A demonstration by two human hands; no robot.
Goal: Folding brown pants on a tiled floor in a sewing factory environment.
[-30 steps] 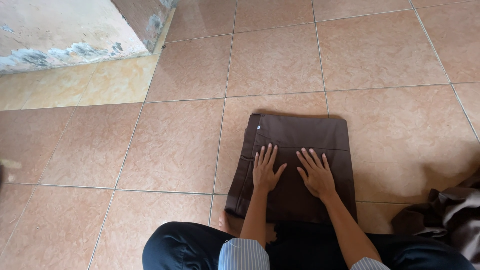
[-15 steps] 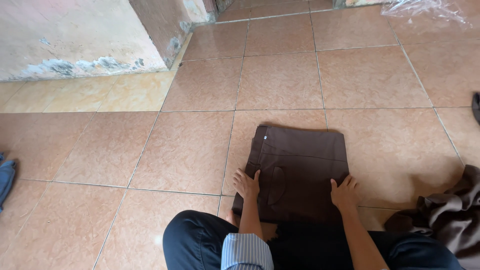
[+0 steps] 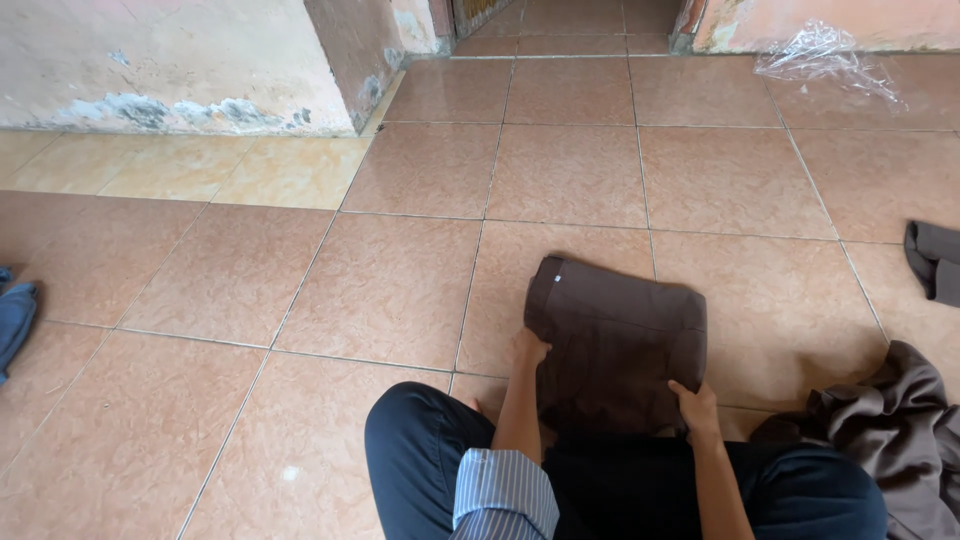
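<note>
A dark brown folded cloth garment [image 3: 615, 340], a neat rectangular bundle, lies on the pinkish-orange tiled floor [image 3: 400, 290] directly in front of the seated person's knees. The left hand [image 3: 528, 349] grips the bundle's left edge, about midway along, fingers curled around the fabric. The right hand [image 3: 694, 407] clasps the near right corner, its fingers tucked under the cloth. So the garment sits between the two hands, its far end stretching away from them with a small pale tag [image 3: 558, 266] at the far left corner.

To the right, just beside the person's leg, a crumpled grey-brown cloth heap [image 3: 890, 430] rests on the tiles. Farther right lies a dark grey fabric piece [image 3: 935, 260], and a blue cloth [image 3: 15, 315] shows at the left edge. A crinkled clear plastic sheet [image 3: 825, 55] lies by the far wall
</note>
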